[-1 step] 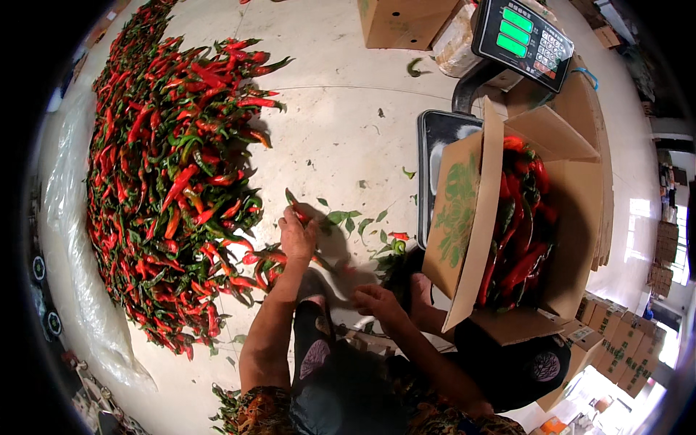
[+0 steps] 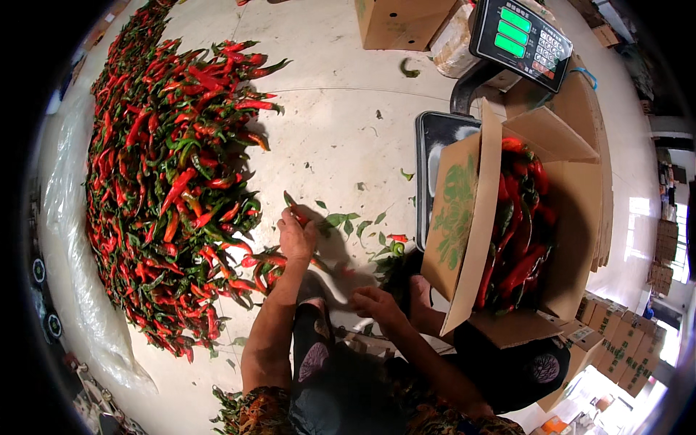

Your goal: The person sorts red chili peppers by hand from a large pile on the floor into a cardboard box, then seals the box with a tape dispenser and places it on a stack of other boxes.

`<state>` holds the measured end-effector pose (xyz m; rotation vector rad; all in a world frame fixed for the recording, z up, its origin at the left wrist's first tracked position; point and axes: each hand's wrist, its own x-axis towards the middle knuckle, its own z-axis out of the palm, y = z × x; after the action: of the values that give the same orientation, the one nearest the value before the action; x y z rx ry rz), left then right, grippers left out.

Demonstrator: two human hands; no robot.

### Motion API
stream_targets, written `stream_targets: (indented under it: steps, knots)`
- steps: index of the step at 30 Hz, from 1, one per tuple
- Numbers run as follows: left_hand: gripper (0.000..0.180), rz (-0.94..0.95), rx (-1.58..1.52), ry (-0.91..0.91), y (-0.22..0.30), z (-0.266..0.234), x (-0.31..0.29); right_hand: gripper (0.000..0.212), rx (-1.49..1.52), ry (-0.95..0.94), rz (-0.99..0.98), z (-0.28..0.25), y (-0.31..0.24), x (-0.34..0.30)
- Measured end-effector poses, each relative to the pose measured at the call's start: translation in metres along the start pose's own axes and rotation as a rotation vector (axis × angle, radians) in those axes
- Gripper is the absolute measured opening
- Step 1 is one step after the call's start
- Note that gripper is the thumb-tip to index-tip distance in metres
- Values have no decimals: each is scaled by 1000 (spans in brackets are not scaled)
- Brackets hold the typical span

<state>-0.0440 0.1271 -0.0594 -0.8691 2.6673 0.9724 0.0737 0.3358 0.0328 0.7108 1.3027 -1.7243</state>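
Note:
My left hand is closed around red and green chili peppers; a dark green tip sticks up past the fingers and a stem end shows below the wrist. It is over the floor, just right of a big heap of red and green chili peppers. My right hand is above my lap between the knees, fingers curled together; whatever they hold, if anything, is hidden. Right of it, an open cardboard box with a green print holds long red chili peppers. A faint reddish smear lies between the hands.
The box stands by a black platform scale with a lit green display. Loose leaves and a green pepper lie on the pale floor. Clear plastic sheeting edges the heap. More cartons stand behind; stacked boxes are at right.

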Motion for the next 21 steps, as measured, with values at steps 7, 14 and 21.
stream_targets:
  steps: [7, 14, 21]
  knots:
    - [27, -252, -742, -174, -29, 5, 19, 31, 55, 27, 2, -1, -8, -1]
    - [28, -448, -1461, -826, -3, -56, -71, 33, 170, -12, -44, -9, -21, -1]
    - [30, -444, -1422, -1003, -1, -71, -110, 52, 59, -106, -161, 7, -34, 2]
